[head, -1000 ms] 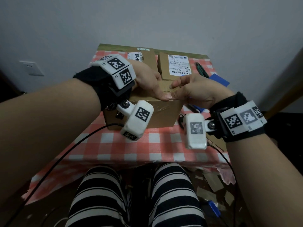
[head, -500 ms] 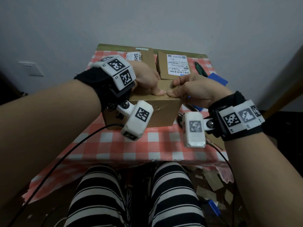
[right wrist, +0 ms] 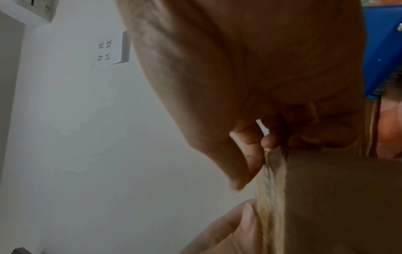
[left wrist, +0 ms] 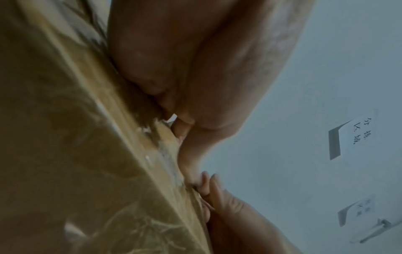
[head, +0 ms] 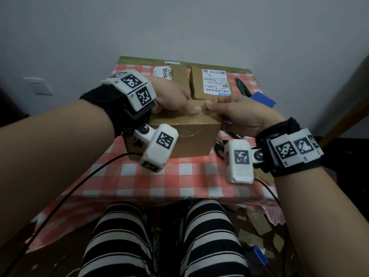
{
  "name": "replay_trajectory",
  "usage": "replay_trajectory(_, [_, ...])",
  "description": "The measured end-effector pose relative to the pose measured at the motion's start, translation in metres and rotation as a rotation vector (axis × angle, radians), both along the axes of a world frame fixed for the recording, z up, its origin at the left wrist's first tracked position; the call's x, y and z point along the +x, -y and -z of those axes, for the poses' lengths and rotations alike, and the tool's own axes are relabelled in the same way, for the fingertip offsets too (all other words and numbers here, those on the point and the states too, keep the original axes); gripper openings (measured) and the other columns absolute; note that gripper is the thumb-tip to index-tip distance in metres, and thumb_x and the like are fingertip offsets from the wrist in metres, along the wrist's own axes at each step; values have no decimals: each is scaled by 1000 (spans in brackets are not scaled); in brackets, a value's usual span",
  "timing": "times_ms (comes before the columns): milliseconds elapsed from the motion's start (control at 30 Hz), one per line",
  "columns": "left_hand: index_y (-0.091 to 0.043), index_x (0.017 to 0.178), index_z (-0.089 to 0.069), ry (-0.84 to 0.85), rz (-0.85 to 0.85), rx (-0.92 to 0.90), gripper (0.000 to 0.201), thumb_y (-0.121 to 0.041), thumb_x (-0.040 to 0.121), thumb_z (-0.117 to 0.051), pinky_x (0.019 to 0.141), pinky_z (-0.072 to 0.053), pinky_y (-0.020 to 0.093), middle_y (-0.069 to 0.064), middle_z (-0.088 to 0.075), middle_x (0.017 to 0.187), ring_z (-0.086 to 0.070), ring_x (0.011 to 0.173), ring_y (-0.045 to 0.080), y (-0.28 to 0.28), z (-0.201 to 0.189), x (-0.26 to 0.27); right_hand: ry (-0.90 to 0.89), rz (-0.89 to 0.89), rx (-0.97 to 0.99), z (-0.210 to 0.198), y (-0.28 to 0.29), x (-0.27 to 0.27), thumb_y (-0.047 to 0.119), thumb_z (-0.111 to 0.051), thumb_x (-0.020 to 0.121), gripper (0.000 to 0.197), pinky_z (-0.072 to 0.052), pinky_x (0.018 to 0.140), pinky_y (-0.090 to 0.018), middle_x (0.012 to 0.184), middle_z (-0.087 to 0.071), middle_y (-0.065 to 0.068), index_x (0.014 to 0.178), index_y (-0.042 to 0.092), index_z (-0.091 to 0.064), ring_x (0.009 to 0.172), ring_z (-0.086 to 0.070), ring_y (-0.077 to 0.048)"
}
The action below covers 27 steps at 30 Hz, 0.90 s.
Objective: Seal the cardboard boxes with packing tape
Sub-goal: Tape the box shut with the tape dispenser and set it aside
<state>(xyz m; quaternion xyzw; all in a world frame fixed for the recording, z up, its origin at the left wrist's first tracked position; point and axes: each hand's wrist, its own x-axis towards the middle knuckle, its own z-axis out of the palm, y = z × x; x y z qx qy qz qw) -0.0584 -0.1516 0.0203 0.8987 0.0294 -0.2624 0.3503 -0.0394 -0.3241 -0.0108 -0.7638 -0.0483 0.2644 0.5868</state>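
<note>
A brown cardboard box [head: 191, 142] stands in the middle of the checked table, with shiny clear tape [head: 199, 117] along its top seam and down its front. My left hand [head: 175, 98] lies on the top's left half, thumb flat on the tape and fingers curled over the far edge. My right hand [head: 233, 112] mirrors it on the right half, and the two thumbs almost meet. In the left wrist view the left hand [left wrist: 195, 68] hugs the wrinkled tape [left wrist: 130, 223]. In the right wrist view the right hand [right wrist: 239, 68] curls at the taped edge [right wrist: 269, 189].
Two more cardboard boxes stand behind: one with black lettering [head: 176, 73], one with a white shipping label [head: 211, 82]. A green pen-like tool [head: 242, 87] and a blue object [head: 262, 99] lie at the right rear. Scissors [head: 219, 149] lie right of the box. Cardboard scraps litter the floor.
Both hands have slid away from me along the box top, from its near edge to its far edge, thumbs staying close together on the tape.
</note>
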Motion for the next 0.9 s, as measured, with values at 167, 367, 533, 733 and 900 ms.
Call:
replay_trajectory(167, [-11,113,-62,-116,8,-76,92,-31,28,-90,93,-51,53,14,-71,106,-68,100,33,-1,0,-1,39,-33,-60,4,0,4,23,-98,42,67,-47,92,-45,88,-62,-11,93,13,-56,89,-60,-29])
replay_trajectory(367, [-12,130,-51,-133,-18,41,74,-22,62,-81,101,-45,52,17,-59,125,-57,116,36,12,-8,-7,38,-16,-99,1,-2,6,-5,-74,78,37,-35,59,-28,74,-54,-6,76,18,-44,69,-49,-20])
replay_trajectory(533, [-16,139,-42,-119,-34,97,65,-18,82,-72,103,-42,50,16,-51,134,-49,122,35,16,-5,-5,-3,-10,-66,1,2,10,-15,-59,85,40,-36,61,-27,66,-53,-4,68,17,-42,66,-50,-16])
replay_trajectory(733, [-8,138,-48,144,2,194,47,-17,93,-59,95,-40,29,12,-52,139,-49,127,27,13,-1,-5,1,61,-89,1,0,9,-14,-53,86,37,-37,59,-27,66,-52,-2,70,18,-46,67,-50,-15])
replay_trajectory(900, [-10,137,-50,162,21,203,41,-12,96,-51,90,-41,29,12,-52,139,-49,127,27,10,4,2,55,33,-130,8,-4,5,23,-82,71,32,-43,64,-32,79,-56,-6,71,21,-50,75,-51,-19])
